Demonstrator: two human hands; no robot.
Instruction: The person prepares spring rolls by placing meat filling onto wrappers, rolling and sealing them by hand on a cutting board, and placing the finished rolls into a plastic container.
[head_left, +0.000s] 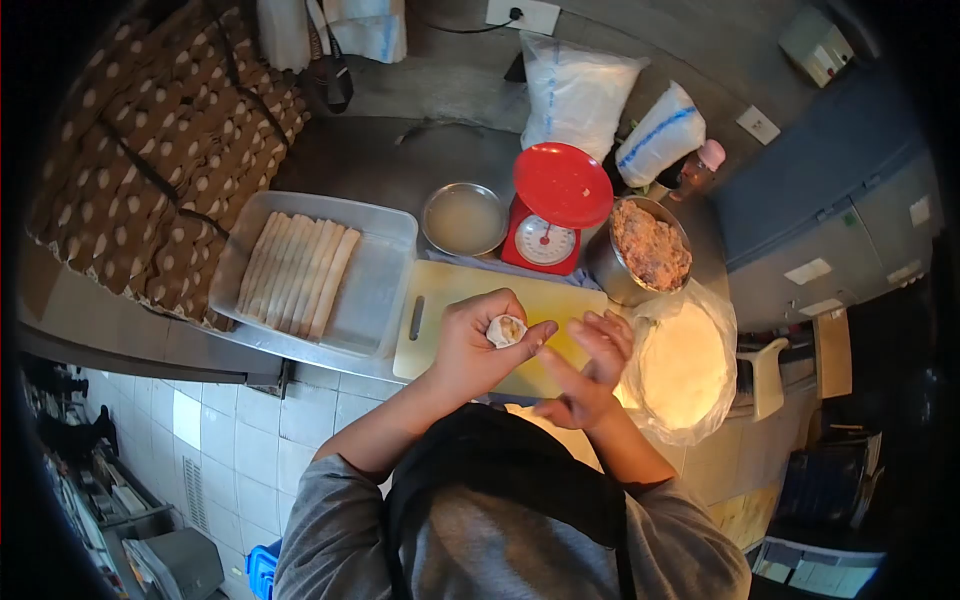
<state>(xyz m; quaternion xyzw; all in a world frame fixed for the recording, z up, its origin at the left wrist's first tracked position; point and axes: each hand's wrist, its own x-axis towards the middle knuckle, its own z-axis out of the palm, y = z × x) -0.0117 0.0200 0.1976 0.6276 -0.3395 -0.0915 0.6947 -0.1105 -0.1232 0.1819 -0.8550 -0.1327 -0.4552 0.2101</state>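
Note:
My left hand [468,345] is closed around a raw spring roll [507,331], whose round end with pale filling points up between thumb and fingers. My right hand [590,370] is just to the right, fingers apart and holding nothing. Both hands are above a cream cutting board [425,350]. Several long, pale rolls [300,275] lie side by side in a clear plastic tub [385,250] at the left. A stack of round white wrappers [685,365] sits in a plastic bag at the right. Behind it, a metal pot [617,280] holds orange-pink minced filling [650,245].
A red kitchen scale [545,240] and a metal bowl of cloudy liquid [465,220] stand behind the board. White sacks [575,90] lean against the wall. Stacked egg trays [160,150] rise at the far left. Grey cabinets [830,200] are at the right.

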